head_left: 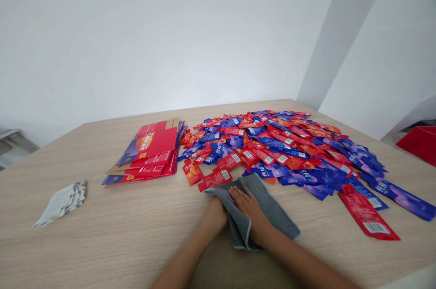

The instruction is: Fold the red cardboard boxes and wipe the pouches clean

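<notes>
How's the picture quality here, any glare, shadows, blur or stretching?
Head view: soft light on the wall, no harsh glare; a soft shadow on the table below the grey cloth; the forearms look slightly blurred; the blue sachet at the right edge seems stretched by the wide lens.

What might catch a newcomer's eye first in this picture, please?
Probably the heap of red and blue sachets across the right of the table. In front, the right hand lies on a grey cloth, the left hand at its edge. Left of the heap is a stack of printed cardboard.
</notes>
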A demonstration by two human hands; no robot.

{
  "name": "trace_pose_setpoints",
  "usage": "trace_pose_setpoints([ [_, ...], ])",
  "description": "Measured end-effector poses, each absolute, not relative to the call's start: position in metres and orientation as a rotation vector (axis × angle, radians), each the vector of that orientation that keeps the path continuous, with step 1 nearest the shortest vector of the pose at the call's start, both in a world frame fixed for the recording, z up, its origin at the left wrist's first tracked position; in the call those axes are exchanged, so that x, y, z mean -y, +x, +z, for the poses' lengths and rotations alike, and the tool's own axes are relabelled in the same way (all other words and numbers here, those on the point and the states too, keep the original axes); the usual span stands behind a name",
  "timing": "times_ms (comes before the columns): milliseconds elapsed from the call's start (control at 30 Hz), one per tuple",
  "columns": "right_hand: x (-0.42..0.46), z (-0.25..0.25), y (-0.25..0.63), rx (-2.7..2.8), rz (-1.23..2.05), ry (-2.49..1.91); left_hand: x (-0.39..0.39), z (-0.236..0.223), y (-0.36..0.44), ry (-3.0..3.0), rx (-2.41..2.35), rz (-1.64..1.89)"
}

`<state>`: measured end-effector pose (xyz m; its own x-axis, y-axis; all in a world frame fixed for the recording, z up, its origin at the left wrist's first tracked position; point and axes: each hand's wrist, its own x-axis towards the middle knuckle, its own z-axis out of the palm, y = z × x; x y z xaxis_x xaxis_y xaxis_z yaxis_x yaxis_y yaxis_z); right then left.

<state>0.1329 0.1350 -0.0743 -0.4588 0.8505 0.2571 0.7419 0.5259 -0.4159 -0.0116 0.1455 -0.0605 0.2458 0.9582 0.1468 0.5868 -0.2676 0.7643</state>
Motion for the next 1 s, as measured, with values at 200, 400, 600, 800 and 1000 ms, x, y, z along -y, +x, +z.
trace_pose_setpoints([
  [200, -0.186, -0.075, 0.163, 2.479, 0.012, -1.453, -0.167, -0.029, -0.085, 1.809, -1.806, 0.716],
  [400, -0.220, -0.075, 0.176, 2.423, -0.050, -1.542, -0.227, -0.003, -0.186, 2.117, -2.390, 0.833],
  [600, -0.247, -0.082, 0.181, 2.383, 0.049, -1.599, -0.292, -0.006, -0.201, 1.989, -2.600, 0.308],
  [800, -0.279, -0.090, 0.186, 2.318, -0.001, -1.618, -0.312, -0.005, -0.187, 2.042, -2.682, 0.070],
  [1000, -0.305, -0.097, 0.187, 2.250, -0.026, -1.620, -0.315, 0.021, -0.192, 2.192, -2.517, -0.045],
])
